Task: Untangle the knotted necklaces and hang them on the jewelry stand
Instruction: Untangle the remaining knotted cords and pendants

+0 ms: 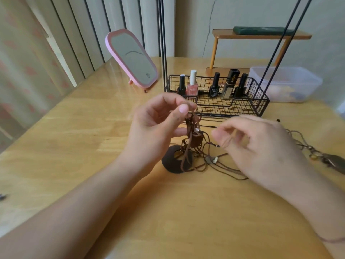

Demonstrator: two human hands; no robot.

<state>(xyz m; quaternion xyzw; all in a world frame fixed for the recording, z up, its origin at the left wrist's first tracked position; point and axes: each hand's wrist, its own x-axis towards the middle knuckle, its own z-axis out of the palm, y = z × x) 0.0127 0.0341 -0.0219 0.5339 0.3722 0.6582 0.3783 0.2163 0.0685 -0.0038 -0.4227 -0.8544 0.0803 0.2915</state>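
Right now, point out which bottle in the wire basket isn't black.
The pink nail polish bottle with the white cap, second from the left in the wire basket; the others are dark with black caps.

1. The left hand (158, 118) is pinching brown cords at the top of the tangled necklaces (194, 144), which are hanging below its fingertips.
2. The right hand (257, 146) is pinching a thin cord just right of the tangle.
3. A wire basket (259, 101) is sitting beyond both hands' fingers.

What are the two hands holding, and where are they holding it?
The left hand pinches the top of the tangled brown cord necklaces. The right hand pinches a thin cord pulled out sideways from the tangle.
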